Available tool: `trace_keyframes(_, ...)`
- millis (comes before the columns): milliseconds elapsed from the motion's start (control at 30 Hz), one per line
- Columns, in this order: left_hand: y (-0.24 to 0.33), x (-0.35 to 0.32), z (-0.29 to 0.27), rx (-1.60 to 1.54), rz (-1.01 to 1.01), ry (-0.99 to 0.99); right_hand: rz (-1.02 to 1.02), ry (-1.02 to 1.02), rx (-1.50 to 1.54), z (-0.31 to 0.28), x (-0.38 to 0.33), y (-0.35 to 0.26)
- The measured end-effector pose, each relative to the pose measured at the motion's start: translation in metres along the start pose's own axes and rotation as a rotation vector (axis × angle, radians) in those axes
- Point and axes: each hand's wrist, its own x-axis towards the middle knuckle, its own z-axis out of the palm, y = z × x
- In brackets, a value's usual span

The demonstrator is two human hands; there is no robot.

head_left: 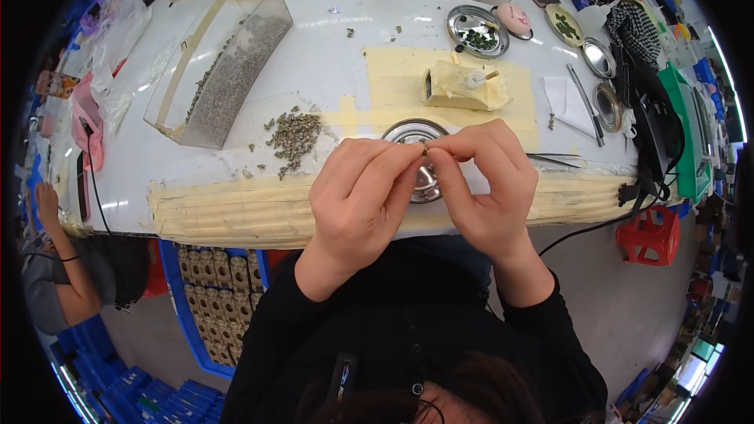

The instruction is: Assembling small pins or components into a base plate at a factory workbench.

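Note:
Both hands meet over a round shiny metal dish [408, 127] near the table's front edge. My left hand [357, 196] pinches from the left and my right hand [491, 184] from the right, fingertips almost touching. Between them is a tiny dark greenish piece, too small to name. The hands cover much of the dish. Left of my left hand lies a loose pile of small grey-green metallic parts [294, 140]. Beyond my right hand stands a block wrapped in cream tape [459, 86], with a small white knob and stick at its top.
A clear bin [243, 71] holding many small grey parts lies at the left. Metal dishes [477, 30] with dark green pieces stand at the back right. Tweezers [556, 160] lie right of my hand. A blue crate [188, 298] of metal parts and a red stool [649, 235] are below. Another person's arm [63, 259] is at far left.

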Motion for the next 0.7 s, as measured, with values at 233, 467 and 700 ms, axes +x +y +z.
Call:
trace_keyframes(233,-0.0004,0.0017,-0.0029,-0.141,-0.062,-0.014,0.401,-0.122,0.467,-0.0017,-0.0051,0.0026)
trace_keyframes(467,0.0001,0.0013,-0.0033,-0.072,-0.036,-0.020,0.238,-0.058,0.270,-0.0019,-0.0038,0.0021)
trace_keyframes(700,-0.0001,0.0005,-0.0022,-0.088,-0.065,-0.003,0.085,0.011,0.078,0.0017,-0.0023,0.0016)
